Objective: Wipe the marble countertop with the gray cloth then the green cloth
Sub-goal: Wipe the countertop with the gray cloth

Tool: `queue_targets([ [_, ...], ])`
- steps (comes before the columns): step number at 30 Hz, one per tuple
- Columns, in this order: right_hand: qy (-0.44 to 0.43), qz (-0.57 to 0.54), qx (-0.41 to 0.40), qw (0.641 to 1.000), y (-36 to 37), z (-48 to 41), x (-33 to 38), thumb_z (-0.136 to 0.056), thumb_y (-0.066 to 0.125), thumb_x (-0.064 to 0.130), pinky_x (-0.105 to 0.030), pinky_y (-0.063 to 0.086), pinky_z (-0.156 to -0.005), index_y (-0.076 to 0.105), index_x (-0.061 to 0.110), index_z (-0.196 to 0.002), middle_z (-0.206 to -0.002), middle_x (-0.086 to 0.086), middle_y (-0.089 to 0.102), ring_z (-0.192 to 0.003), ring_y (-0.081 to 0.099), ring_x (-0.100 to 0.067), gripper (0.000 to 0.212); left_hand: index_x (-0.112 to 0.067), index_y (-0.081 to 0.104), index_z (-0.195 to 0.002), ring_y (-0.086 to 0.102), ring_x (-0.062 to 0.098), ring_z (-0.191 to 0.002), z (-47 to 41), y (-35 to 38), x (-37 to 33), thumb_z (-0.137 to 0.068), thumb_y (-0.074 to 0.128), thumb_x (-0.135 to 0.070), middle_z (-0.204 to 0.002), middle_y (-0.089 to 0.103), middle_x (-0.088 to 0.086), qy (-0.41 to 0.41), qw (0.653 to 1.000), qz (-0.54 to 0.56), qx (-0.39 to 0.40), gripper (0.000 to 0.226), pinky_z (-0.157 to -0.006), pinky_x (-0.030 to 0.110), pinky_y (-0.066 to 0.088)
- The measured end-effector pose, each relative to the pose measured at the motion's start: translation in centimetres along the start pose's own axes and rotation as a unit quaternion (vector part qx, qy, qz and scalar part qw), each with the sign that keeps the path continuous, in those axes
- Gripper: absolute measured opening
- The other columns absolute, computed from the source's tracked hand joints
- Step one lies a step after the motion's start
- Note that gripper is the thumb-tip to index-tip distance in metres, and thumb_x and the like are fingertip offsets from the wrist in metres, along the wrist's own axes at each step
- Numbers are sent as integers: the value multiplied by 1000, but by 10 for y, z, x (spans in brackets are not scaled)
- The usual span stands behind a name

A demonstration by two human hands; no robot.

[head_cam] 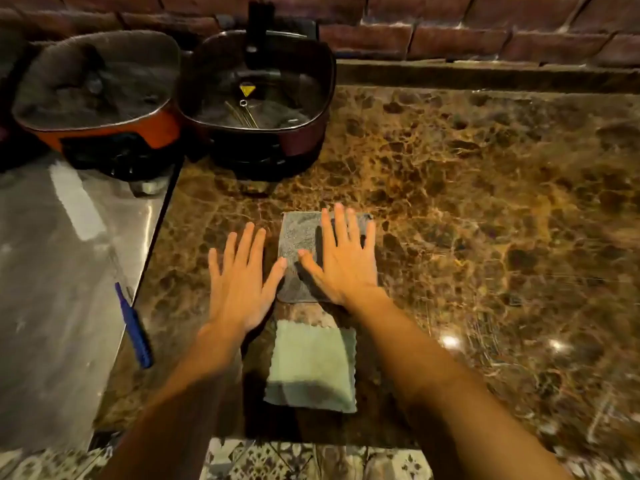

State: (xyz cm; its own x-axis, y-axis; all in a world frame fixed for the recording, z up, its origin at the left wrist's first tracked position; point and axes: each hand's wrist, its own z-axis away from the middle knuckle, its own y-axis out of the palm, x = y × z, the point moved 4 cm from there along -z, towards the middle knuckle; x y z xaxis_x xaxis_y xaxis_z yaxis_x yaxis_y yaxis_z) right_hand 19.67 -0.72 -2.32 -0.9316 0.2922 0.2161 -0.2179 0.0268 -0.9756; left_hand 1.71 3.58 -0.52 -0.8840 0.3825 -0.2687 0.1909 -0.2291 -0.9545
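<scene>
Two hands lie flat with fingers spread: the right hand (343,261) presses on the one gray cloth (300,251), the left hand (239,285) rests on the marble worktop (485,209) just beside it, thumb touching the cloth's edge. One green cloth (313,367) lies nearer the front edge. Two electric pans (258,102) stand behind.

No readable text; yellow triangular sign (247,90) inside dark pot (311,133).

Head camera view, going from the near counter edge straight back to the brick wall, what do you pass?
Green cloth → gray cloth under the right hand → dark pan → brick wall.
</scene>
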Motion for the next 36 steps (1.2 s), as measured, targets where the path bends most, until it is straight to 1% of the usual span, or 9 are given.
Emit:
queue_targets([
  [3, -2, 10, 64, 998, 26, -15, 7, -101, 16, 73, -66, -14, -120, -5, 22, -165, -170, -12, -18, -157, -19, -32, 85, -25, 14, -162, 1, 22, -158, -5, 10, 5, -98, 12, -68, -172, 5, -4, -13, 1000, 8, -7, 77, -126, 52, -1],
  [5, -11, 1, 67, 998, 37, -16, 6, -99, 10, 75, -65, -16, -119, -7, 26, -164, -169, -11, -23, -155, -24, -30, 84, -25, 15, -162, 1, 21, -158, -6, 19, 6, -99, 13, -67, -172, 5, -4, -8, 1000, 14, -13, 76, -126, 51, -1],
  [9, -28, 10, 70, 997, 41, -14, -11, -99, 9, 74, -61, -17, -120, -11, 31, -163, -169, -11, -22, -155, -25, -29, 80, -24, 18, -162, -1, 21, -158, -15, 31, -5, -99, 18, -66, -172, 6, -4, 13, 1000, 12, -20, 75, -127, 52, 1],
  [13, 3, 5, 70, 998, 34, -9, -44, -99, 11, 74, -59, -17, -121, -10, 35, -163, -170, -13, -20, -155, -25, -29, 79, -23, 19, -162, -1, 23, -158, -27, 42, -33, -99, 18, -65, -172, 6, -3, 33, 999, 21, -17, 75, -126, 54, 2],
  [17, 38, 1, 63, 997, 23, -3, -88, -98, 14, 76, -58, -18, -121, -7, 42, -162, -170, -12, -19, -155, -24, -28, 76, -26, 11, -163, -7, 25, -158, -38, 53, -70, -101, 12, -63, -172, -1, -3, 52, 999, 2, -1, 71, -125, 56, -3],
  [22, 102, 11, 59, 993, 5, 3, -163, -94, 10, 80, -59, -16, -122, -5, 48, -161, -171, -11, -19, -156, -23, -27, 75, -32, -4, -162, -19, 26, -155, -44, 70, -114, -102, 9, -60, -170, -18, -6, 78, 996, -36, 30, 67, -123, 59, -9],
  [27, 147, 6, 57, 987, -9, 0, -215, -95, 9, 80, -56, -17, -123, -2, 49, -161, -171, -9, -18, -156, -22, -25, 73, -37, -5, -161, -21, 29, -155, -51, 90, -153, -102, 6, -60, -169, -20, -4, 97, 993, -55, 41, 64, -121, 62, -11],
  [32, 174, -10, 41, 984, -14, -11, -239, -96, 9, 80, -57, -16, -123, 1, 49, -161, -171, -9, -16, -157, -20, -25, 72, -36, -7, -161, -20, 30, -155, -55, 102, -173, -102, 6, -58, -169, -20, -3, 105, 992, -64, 42, 63, -121, 64, -11],
  [36, 176, 3, 39, 984, -14, -15, -244, -92, 8, 84, -58, -15, -123, 1, 48, -161, -171, -10, -15, -157, -20, -26, 78, -34, -11, -160, -17, 30, -156, -54, 109, -179, -101, 4, -59, -170, -18, -2, 106, 991, -69, 40, 66, -121, 64, -9],
])
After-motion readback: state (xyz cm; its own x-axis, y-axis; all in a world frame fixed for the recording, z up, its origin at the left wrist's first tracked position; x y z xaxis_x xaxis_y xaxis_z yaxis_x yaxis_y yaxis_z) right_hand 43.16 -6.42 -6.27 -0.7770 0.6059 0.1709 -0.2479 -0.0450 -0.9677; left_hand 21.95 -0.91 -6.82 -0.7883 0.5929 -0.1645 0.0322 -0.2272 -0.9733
